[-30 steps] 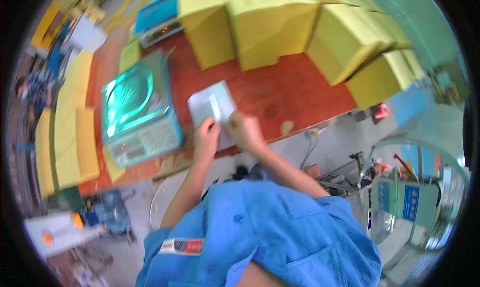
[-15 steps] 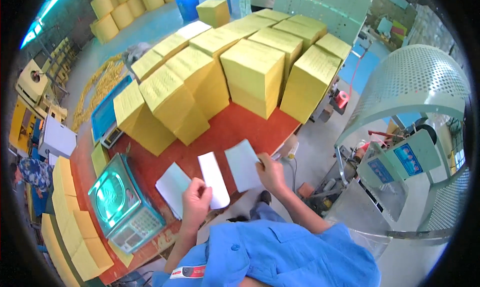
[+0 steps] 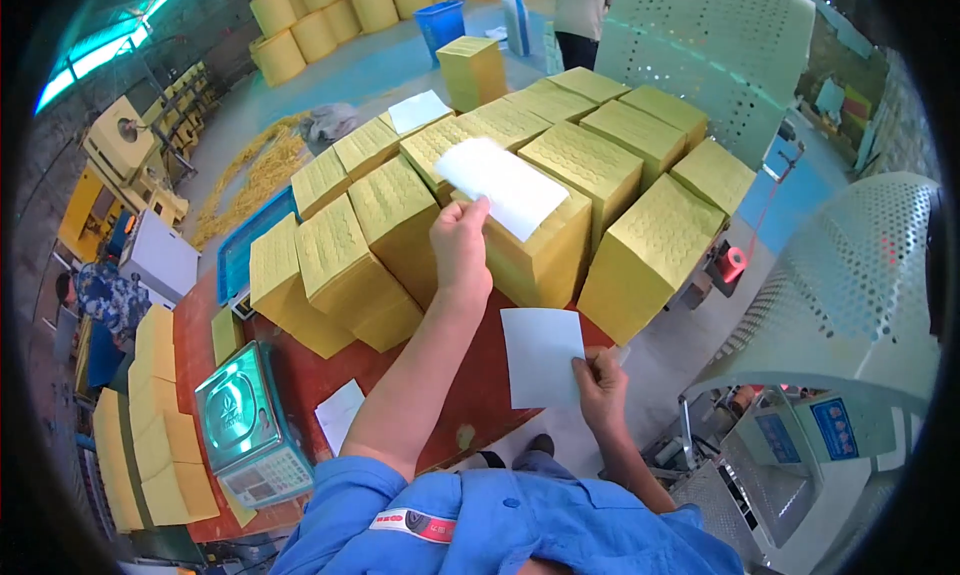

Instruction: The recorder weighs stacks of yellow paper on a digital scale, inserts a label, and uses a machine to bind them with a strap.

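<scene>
My left hand [image 3: 462,250] is stretched forward over the stacks, its fingers closed on the near edge of a bright white sheet [image 3: 515,195]. That sheet covers part of the top of a tall yellow paper stack [image 3: 530,260]; I cannot tell whether it touches it. Lower down, my right hand [image 3: 600,390] pinches the right edge of a pale bluish sheet [image 3: 543,358], held up in front of the red table [image 3: 480,395]. Another white sheet [image 3: 341,413] lies on the table, partly hidden by my left forearm.
Several yellow stacks [image 3: 360,265] crowd the far half of the table. A scale [image 3: 250,425] stands at the left, with more yellow blocks [image 3: 165,445] beyond it. A perforated metal machine cover [image 3: 830,275] is at the right. One person [image 3: 585,15] stands at the back, another [image 3: 110,300] at far left.
My left hand has moved forward and up with the white sheet, from the near table edge to over the stacks. My right hand still holds its sheet, slightly lower and further right.
</scene>
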A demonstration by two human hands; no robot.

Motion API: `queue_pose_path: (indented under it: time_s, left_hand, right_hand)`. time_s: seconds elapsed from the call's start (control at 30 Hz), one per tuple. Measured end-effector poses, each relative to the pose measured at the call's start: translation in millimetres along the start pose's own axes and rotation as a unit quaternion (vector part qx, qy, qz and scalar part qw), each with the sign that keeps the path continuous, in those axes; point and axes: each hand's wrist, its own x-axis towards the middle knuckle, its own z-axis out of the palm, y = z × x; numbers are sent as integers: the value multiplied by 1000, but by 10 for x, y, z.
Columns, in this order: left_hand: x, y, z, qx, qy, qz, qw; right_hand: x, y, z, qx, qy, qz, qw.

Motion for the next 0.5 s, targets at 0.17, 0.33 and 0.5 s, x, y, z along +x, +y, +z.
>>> queue_pose_path:
  time_s: [0.17, 0.33, 0.5]
  left_hand:
    - [23, -245, -104, 96, 30, 5, 995]
    - [109, -111, -167, 145, -55, -58, 986]
    - [87, -61, -206, 188, -53, -68, 978]
  right_hand:
    - [122, -4, -20, 9, -45, 14, 999]
    - [219, -11, -2, 17, -89, 37, 995]
    - [266, 31, 20, 37, -102, 33, 994]
